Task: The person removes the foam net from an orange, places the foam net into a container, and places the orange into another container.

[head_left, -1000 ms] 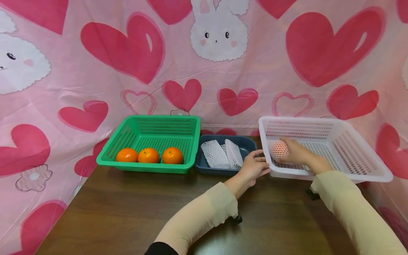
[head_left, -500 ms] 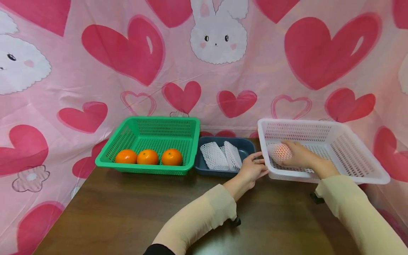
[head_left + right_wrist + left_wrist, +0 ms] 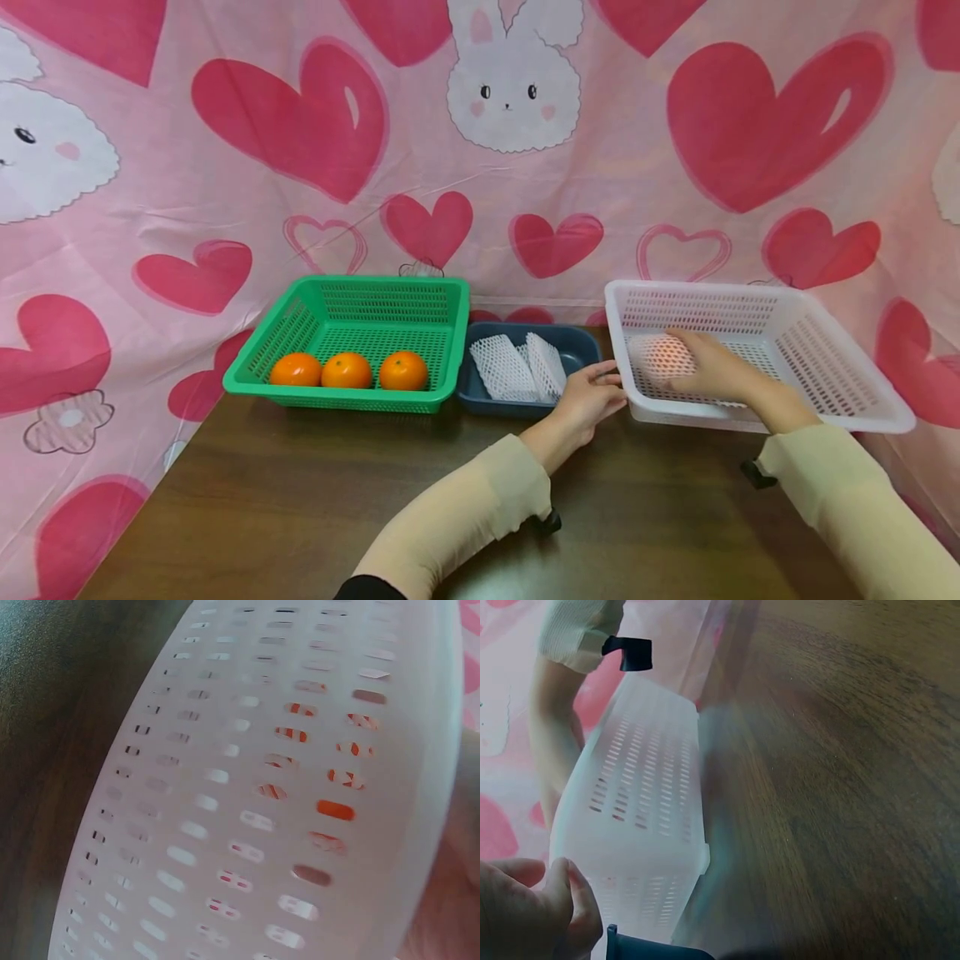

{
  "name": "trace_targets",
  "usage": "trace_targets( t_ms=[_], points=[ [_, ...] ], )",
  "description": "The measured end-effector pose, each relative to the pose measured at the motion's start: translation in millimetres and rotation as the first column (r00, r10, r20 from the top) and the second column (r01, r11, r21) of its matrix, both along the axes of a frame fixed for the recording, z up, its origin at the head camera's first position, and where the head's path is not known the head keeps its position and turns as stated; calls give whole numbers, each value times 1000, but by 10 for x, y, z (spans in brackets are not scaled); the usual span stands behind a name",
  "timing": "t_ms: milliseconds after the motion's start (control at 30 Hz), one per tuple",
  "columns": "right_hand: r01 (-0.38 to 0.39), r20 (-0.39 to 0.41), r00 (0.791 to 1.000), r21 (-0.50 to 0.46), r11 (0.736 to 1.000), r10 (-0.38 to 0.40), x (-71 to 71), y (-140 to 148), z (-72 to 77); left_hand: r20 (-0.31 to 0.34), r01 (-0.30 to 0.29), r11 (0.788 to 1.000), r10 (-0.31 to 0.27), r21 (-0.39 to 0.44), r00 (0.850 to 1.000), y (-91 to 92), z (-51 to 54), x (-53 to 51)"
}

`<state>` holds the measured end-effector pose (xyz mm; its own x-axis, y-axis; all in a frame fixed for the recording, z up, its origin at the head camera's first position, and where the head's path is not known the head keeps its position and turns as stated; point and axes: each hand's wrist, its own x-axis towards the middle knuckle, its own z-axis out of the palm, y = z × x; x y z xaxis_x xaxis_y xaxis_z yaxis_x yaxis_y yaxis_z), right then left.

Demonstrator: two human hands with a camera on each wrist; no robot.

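Observation:
In the head view my right hand (image 3: 708, 364) reaches into the white basket (image 3: 832, 412) and grips an orange wrapped in a white foam net (image 3: 666, 357), low near the left wall. Through that basket's slots, bits of orange show in the right wrist view. My left hand (image 3: 588, 400) is at the basket's left rim, fingers loosely bent and fingertips touching or very near it; the left wrist view has this hand (image 3: 532, 911) beside the basket corner. Two or so foam nets (image 3: 504, 368) lie in the dark blue tray (image 3: 581, 348) just behind the left hand.
A green basket (image 3: 348, 285) on the left holds three bare oranges (image 3: 347, 370) along its front. All the containers stand along the back of the brown wooden table (image 3: 300, 492), before a pink heart-patterned cloth (image 3: 435, 108).
My right hand has shifted slightly right inside the white basket with the netted orange. My left hand stays by the rim, drawn back a touch. The view has tilted a little.

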<state>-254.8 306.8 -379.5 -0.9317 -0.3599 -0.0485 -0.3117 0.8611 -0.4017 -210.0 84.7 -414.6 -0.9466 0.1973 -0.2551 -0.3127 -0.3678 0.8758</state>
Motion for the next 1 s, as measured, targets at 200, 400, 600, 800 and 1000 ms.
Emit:
trace_targets(
  t_ms=[200, 400, 600, 800, 1000],
  points=[
    [-22, -40, 999, -7, 1000, 21, 44, 14, 60, -17, 53, 999, -54, -7, 998, -77, -3, -4],
    [-53, -89, 995, -27, 998, 51, 108, 30, 129, -34, 111, 993, -112, -30, 993, -167, 0, -9],
    [-67, -114, 991, -14, 998, 65, 192, 2, 224, -51, 193, 980, -196, -56, 979, -254, 14, -20],
    [-72, -126, 989, -5, 997, 71, 280, -74, 353, -63, 284, 956, -289, -75, 955, -346, 0, -41],
    [-78, -121, 989, 8, 997, 79, 390, -175, 467, -63, 411, 905, -419, -113, 906, -455, -24, -46]
  ],
)
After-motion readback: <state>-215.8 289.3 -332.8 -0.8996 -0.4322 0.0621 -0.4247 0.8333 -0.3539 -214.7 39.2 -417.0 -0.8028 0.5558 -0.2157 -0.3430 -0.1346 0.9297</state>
